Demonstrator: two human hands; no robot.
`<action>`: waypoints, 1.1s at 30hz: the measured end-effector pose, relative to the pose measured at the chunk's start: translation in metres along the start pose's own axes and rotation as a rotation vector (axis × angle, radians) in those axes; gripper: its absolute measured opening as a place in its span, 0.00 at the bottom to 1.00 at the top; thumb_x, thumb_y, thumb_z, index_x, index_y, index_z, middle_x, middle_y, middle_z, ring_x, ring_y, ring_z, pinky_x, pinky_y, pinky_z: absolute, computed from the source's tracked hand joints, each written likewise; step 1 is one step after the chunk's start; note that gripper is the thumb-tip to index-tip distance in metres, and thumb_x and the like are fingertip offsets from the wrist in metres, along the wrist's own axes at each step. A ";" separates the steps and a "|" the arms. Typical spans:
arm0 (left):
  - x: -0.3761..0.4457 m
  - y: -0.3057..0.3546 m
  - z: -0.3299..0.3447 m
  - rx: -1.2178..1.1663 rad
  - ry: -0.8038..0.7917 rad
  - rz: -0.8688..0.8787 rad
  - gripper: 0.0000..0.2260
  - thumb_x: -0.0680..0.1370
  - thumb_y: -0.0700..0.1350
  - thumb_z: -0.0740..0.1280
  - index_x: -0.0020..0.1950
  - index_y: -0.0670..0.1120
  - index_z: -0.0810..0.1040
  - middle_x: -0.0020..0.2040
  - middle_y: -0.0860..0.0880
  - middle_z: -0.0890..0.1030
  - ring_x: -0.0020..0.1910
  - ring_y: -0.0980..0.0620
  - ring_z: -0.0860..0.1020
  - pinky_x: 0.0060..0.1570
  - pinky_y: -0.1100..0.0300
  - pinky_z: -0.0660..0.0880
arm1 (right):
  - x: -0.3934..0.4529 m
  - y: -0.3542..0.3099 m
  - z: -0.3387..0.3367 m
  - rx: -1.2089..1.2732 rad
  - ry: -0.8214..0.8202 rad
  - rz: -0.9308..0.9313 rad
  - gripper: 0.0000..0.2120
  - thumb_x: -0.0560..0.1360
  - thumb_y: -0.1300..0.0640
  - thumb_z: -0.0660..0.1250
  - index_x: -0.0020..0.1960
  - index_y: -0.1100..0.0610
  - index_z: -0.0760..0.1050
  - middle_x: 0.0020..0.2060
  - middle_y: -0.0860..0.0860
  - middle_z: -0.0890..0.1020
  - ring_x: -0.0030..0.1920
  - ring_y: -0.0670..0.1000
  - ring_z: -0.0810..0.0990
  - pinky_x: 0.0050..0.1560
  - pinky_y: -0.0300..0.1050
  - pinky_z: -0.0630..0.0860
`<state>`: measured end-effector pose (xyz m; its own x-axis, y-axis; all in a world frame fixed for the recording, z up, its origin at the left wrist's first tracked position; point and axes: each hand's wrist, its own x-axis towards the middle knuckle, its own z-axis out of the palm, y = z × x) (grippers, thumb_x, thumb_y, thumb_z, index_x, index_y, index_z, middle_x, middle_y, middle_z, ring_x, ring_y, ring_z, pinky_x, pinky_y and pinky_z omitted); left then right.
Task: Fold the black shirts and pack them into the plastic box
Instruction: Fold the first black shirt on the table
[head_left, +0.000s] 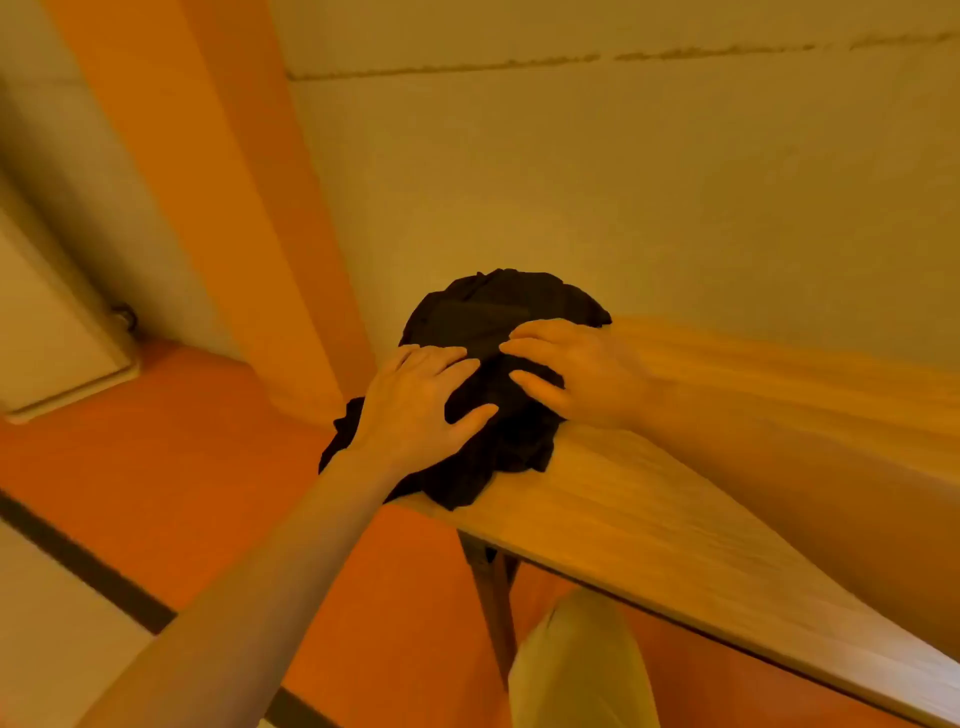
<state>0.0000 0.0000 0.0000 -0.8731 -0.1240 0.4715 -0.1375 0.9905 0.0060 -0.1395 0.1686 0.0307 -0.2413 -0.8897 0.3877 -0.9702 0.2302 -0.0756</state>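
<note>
Black shirts (488, 332), heaped at table (649, 519) corner, are pressed by flat, unclenched left hand (415, 405) and right hand (576, 369); overhanging cloth could be dragged off.

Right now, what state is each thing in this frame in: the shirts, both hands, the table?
black shirts: crumpled in a heap at the table's end, unfolded, part hanging over the edge.
left hand: open, fingers spread, flat on the heap.
right hand: open, fingers spread, resting on the heap.
wooden table: upright, bare apart from the heap.
plastic box: not in view.
</note>
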 end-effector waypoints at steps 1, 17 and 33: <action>-0.009 -0.004 0.001 0.013 -0.038 -0.007 0.27 0.75 0.65 0.57 0.63 0.49 0.79 0.63 0.50 0.79 0.61 0.50 0.76 0.64 0.52 0.67 | 0.001 -0.005 0.006 0.005 -0.015 -0.003 0.20 0.80 0.45 0.58 0.70 0.50 0.70 0.67 0.48 0.74 0.67 0.48 0.71 0.58 0.40 0.71; -0.050 -0.015 0.009 -0.242 0.276 -0.141 0.07 0.77 0.44 0.66 0.50 0.45 0.83 0.48 0.50 0.83 0.50 0.51 0.80 0.51 0.54 0.77 | 0.001 -0.032 0.050 0.150 0.145 0.141 0.13 0.80 0.53 0.61 0.61 0.53 0.78 0.55 0.49 0.82 0.56 0.50 0.78 0.53 0.44 0.76; -0.022 0.020 0.013 -0.226 0.128 -0.190 0.22 0.73 0.62 0.66 0.60 0.48 0.75 0.57 0.53 0.78 0.56 0.52 0.76 0.53 0.56 0.73 | -0.007 -0.019 0.035 0.315 0.272 0.244 0.10 0.79 0.55 0.62 0.57 0.57 0.76 0.50 0.50 0.78 0.52 0.46 0.74 0.51 0.40 0.71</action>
<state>0.0105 0.0215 -0.0222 -0.7737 -0.3137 0.5504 -0.1727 0.9403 0.2932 -0.1203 0.1571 -0.0025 -0.4891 -0.6792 0.5472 -0.8556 0.2517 -0.4523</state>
